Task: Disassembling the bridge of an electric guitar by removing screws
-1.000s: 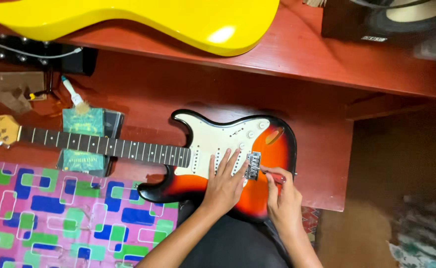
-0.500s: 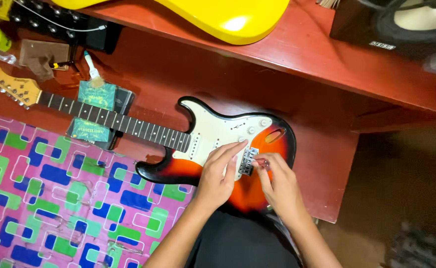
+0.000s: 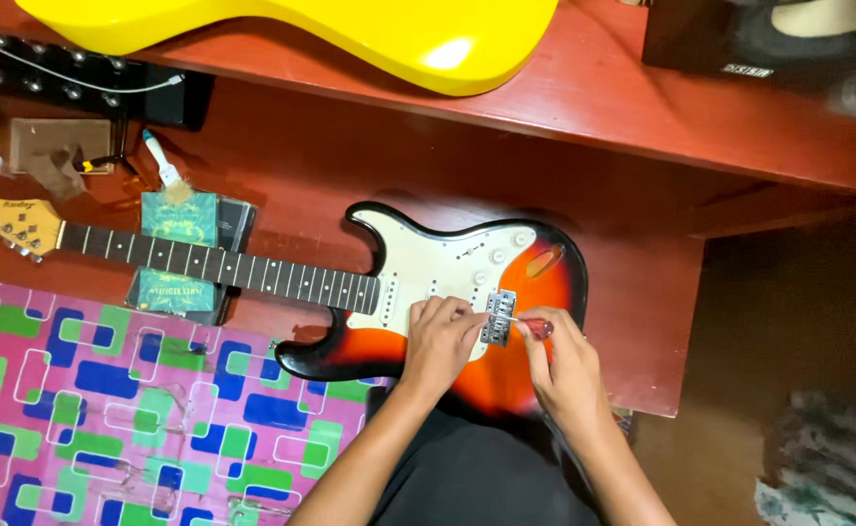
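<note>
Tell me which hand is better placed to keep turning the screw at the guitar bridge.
Probably the right hand: it grips the red-handled screwdriver, tip at the bridge. The left hand rests beside it on the guitar.

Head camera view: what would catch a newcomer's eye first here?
A sunburst electric guitar lies mid-frame on a red table, both hands at its metal bridge; the right hand holds a red-handled screwdriver. A glossy yellow guitar body lies along the top, a bright patterned cloth lower left.

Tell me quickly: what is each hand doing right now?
Left hand: fingers curled, pressing on the guitar beside the bridge.
Right hand: closed on a red-handled screwdriver.
</note>
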